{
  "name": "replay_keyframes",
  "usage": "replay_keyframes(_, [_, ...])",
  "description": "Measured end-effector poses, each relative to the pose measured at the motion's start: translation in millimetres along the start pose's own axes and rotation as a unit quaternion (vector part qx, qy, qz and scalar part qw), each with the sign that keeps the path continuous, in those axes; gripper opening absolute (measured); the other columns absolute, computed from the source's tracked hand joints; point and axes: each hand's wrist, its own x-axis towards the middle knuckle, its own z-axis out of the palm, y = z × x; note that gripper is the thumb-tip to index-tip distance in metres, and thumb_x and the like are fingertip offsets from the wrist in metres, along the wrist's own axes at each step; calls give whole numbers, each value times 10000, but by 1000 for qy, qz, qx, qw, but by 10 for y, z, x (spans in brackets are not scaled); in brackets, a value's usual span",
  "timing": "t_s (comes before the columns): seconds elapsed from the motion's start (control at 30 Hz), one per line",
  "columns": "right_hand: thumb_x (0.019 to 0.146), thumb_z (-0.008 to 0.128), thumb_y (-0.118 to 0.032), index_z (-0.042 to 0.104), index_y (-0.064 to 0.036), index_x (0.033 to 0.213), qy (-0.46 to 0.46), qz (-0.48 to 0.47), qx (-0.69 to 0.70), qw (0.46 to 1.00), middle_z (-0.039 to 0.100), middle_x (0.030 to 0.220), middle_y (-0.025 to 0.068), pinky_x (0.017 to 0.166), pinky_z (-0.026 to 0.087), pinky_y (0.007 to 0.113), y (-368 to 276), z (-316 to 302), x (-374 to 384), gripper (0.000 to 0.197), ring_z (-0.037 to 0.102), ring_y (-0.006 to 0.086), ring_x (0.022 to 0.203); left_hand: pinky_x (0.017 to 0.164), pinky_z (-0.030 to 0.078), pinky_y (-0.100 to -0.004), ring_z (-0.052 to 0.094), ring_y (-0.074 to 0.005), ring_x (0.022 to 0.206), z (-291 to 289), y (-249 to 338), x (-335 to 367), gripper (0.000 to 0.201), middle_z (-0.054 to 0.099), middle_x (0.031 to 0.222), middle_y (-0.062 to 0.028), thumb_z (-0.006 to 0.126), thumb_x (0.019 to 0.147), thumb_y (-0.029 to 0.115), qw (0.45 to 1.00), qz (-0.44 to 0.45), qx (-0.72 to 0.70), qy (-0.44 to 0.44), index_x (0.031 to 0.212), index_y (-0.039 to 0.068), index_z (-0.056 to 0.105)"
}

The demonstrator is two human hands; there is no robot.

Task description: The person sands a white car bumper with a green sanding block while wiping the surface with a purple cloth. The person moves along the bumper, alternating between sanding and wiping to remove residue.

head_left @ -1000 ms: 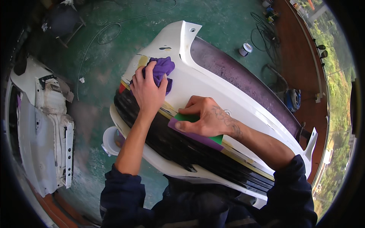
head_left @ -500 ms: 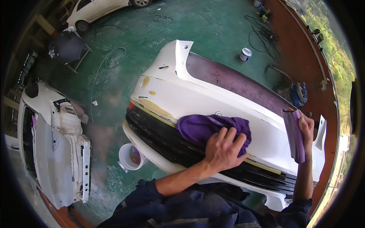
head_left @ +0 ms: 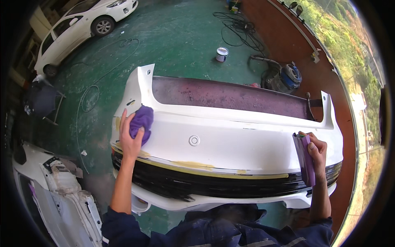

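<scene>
A white car bumper (head_left: 230, 138) spreads out in front of me, with yellowish filler patches (head_left: 193, 165) along the edge above its black lower section (head_left: 214, 185). At the bumper's left end my left hand (head_left: 131, 138) is closed on a bunched purple cloth (head_left: 142, 120) and presses it against the white surface. Over the right part of the bumper, my right hand (head_left: 319, 154) grips a long purple sanding block (head_left: 305, 162), held upright with the thumb across its side. The block appears raised off the surface.
A white bucket (head_left: 140, 205) is partly hidden under the bumper's near edge. On the left lies a white body panel (head_left: 61, 193). Beyond the bumper are a paint can (head_left: 221, 54), a blue-topped vacuum (head_left: 284, 78), coiled hoses (head_left: 242, 31) and a white car (head_left: 84, 26).
My left hand has slid the purple cloth from the middle of the bumper to its left end, bunching it smaller. The right hand still holds the sanding block. My view has turned.
</scene>
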Motion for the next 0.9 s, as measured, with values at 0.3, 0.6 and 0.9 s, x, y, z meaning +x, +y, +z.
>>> replay_keyframes(0.3, [914, 689, -544, 769, 127, 1270, 90, 1, 71, 993, 696, 1045, 145, 965, 446, 337, 695, -795, -700, 764, 605, 212, 1020, 1109, 518, -473, 665, -420, 1291, 714, 1021, 181, 486, 718, 1391, -183, 784, 820, 173, 998, 32, 50, -5, 1288, 47, 743])
replay_keyframes(0.6, [913, 668, -609, 740, 128, 1330, 38, -81, 114, 989, 706, 1103, 172, 944, 453, 347, 1170, -1655, -1027, 850, 616, 227, 1023, 1187, 277, -738, 342, -482, 1516, 2561, 4596, -1188, 686, 325, 1714, -238, 674, 1019, 415, 960, 211, -20, -185, 1614, 116, 506])
replay_keyframes(0.9, [934, 672, -540, 728, 111, 1364, 34, -87, 103, 990, 703, 1138, 161, 991, 480, 366, 1737, -2818, -749, 782, 631, 225, 1090, 1095, 402, -623, 525, -384, 1260, 2842, 5378, -1025, 587, 570, 1214, -175, 911, 737, 419, 935, 256, 56, -240, 1104, 29, 672])
